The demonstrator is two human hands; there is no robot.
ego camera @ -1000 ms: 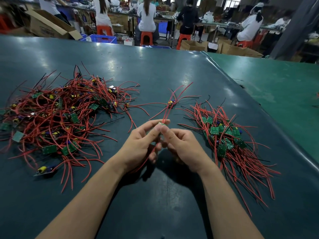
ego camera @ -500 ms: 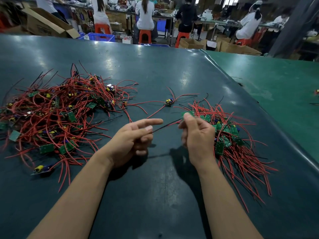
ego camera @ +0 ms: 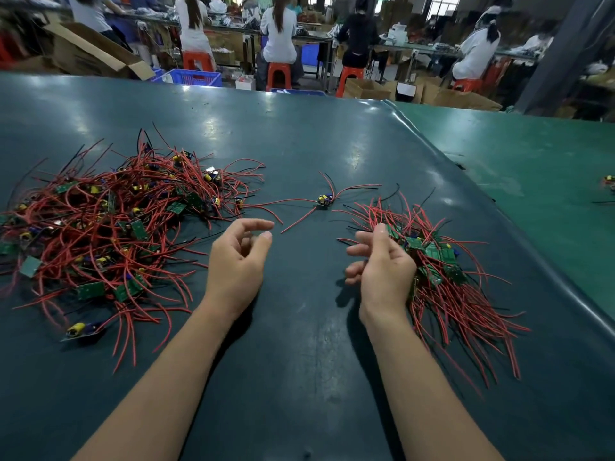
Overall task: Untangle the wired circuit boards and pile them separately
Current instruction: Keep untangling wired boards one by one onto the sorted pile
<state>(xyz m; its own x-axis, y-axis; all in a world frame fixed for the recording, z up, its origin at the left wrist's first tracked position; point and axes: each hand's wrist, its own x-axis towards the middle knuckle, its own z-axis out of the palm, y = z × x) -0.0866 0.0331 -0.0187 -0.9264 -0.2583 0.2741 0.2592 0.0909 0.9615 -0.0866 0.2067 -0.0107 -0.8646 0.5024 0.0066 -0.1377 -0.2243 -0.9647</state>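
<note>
we keep the tangled heap (ego camera: 109,224) left of the loose board (ego camera: 325,200), sorted pile (ego camera: 442,271) right. our left hand (ego camera: 238,261) hangs loosely curled, empty; whether the right hand (ego camera: 382,271) pinches anything, we cannot tell.

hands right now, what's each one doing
Left hand: open, fingers loosely curled, holding nothing.
Right hand: at the sorted pile, thumb by a board; grip cannot be told.
</note>
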